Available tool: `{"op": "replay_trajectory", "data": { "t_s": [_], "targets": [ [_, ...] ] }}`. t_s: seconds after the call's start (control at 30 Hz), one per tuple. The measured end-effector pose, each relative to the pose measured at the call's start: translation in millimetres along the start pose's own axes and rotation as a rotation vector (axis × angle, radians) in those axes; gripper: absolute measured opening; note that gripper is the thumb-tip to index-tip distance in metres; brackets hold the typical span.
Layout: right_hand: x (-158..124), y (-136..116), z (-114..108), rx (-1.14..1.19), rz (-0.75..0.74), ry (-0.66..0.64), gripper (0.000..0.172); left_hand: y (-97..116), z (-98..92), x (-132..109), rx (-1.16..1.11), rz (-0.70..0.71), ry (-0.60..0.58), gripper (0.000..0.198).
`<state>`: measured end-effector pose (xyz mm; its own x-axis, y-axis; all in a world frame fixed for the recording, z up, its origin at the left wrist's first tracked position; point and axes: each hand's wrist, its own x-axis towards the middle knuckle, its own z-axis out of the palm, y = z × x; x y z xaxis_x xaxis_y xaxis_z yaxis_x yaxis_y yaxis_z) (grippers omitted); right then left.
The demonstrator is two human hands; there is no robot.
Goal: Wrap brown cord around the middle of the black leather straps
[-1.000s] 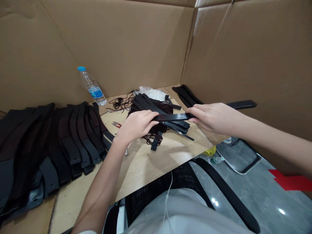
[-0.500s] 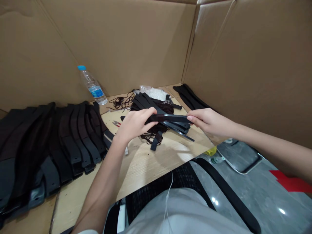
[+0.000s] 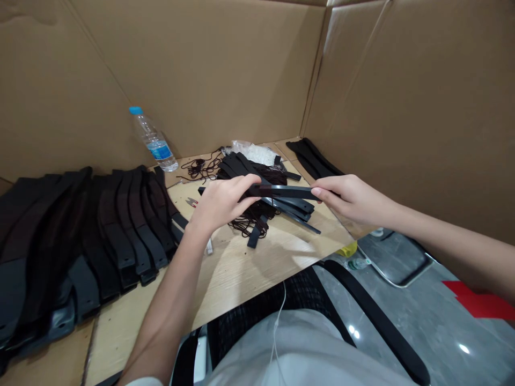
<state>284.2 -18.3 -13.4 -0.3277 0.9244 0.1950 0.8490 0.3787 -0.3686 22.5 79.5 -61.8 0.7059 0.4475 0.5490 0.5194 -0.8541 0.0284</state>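
I hold a long black strap level above the wooden table. My left hand is closed on the strap's left part, and my right hand pinches its right end. Just under the strap lies a loose pile of black straps on a tangle of dark cord. The strap's left tip pokes out past my left hand.
A long row of overlapping black straps covers the table's left side. A water bottle stands at the back by the cardboard wall. Small snips, a clear plastic bag and more straps lie nearby.
The strap has slid to the left through my hands, so its right end no longer sticks out past my right hand. Both hands stay closed on it.
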Motion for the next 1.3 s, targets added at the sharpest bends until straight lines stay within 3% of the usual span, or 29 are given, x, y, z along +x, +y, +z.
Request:
{"op": "replay_trajectory", "data": {
  "t_s": [0.23, 0.33, 0.47, 0.67, 0.8, 1.1, 1.3],
  "targets": [
    [-3, -1, -6, -0.014, 0.084, 0.007, 0.027, 6, 5.5, 2, -0.024, 0.084, -0.02, 0.034],
    [-7, 1, -3, -0.221, 0.054, 0.008, 0.032, 8, 3.9, 2, 0.003, 0.086, -0.037, 0.036],
    [-10, 2, 2, -0.532, 0.009, 0.042, 0.027, 8, 3.8, 2, 0.026, 0.066, -0.087, 0.039],
    [-8, -1, 2, -0.755, -0.1, 0.008, 0.033, 6, 9.3, 2, -0.08, 0.055, -0.147, 0.036],
    [-5, -2, 1, -0.739, -0.08, -0.061, 0.033, 7, 8.2, 2, -0.181, 0.032, -0.135, 0.03],
    [1, -2, -5, -0.582, 0.015, -0.202, 0.027, 11, 13.4, 4, -0.136, 0.039, -0.218, 0.014],
    [0, 5, -4, -0.582, -0.036, -0.23, 0.03, 7, 14.0, 3, -0.254, 0.072, -0.24, 0.017]
  ]
}}
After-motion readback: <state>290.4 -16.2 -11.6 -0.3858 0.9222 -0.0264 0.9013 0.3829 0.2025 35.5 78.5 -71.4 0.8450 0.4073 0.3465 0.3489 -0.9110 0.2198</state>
